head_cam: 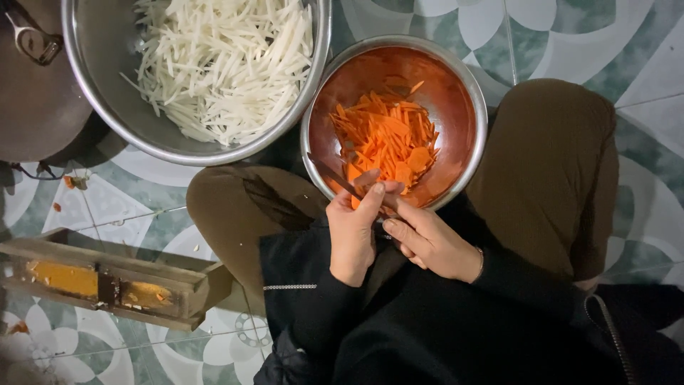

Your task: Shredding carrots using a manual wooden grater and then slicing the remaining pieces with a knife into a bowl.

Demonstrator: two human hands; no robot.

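Left hand (354,232) is curled around a carrot piece (367,178), thumb up against it; right hand (431,242), touching the left, is closed on a knife (335,178) whose blade angles up and left past the left thumb. Both hands sit at the near rim of a small metal bowl (467,85) of carrot strips (388,135), directly beyond the fingers. Beyond-left of the left hand is a larger bowl (100,78) of white strips (228,57); a wooden slicer (107,281) lies on the tiled floor (641,43), well left.
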